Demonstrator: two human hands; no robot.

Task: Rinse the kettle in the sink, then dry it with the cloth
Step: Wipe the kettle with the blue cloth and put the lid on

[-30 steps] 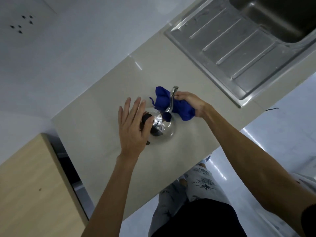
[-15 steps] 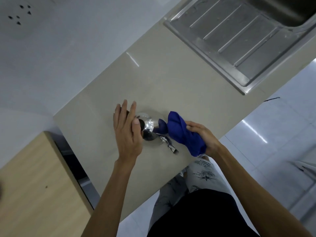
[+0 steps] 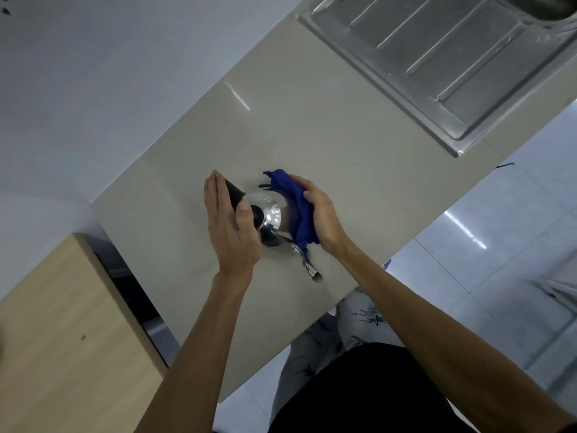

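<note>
A small shiny steel kettle (image 3: pixel 271 217) with a black lid knob and a black handle stands on the beige counter (image 3: pixel 312 145). Its thin curved spout (image 3: pixel 307 265) points toward the counter's near edge. My left hand (image 3: pixel 229 228) lies against the kettle's left side and black handle, thumb by the knob. My right hand (image 3: pixel 321 214) presses a blue cloth (image 3: pixel 299 214) against the kettle's right side. The sink's steel drainboard (image 3: pixel 437 57) is at the upper right, with only a corner of the basin showing.
A white wall runs behind the counter. A light wooden surface (image 3: pixel 62 339) sits lower at the left, across a dark gap. White floor tiles (image 3: pixel 487 232) and my legs lie below the counter's near edge.
The cloth in my right hand has moved from the spout side round to the kettle's right flank and back. My left hand has shifted along the handle. The camera has tilted.
</note>
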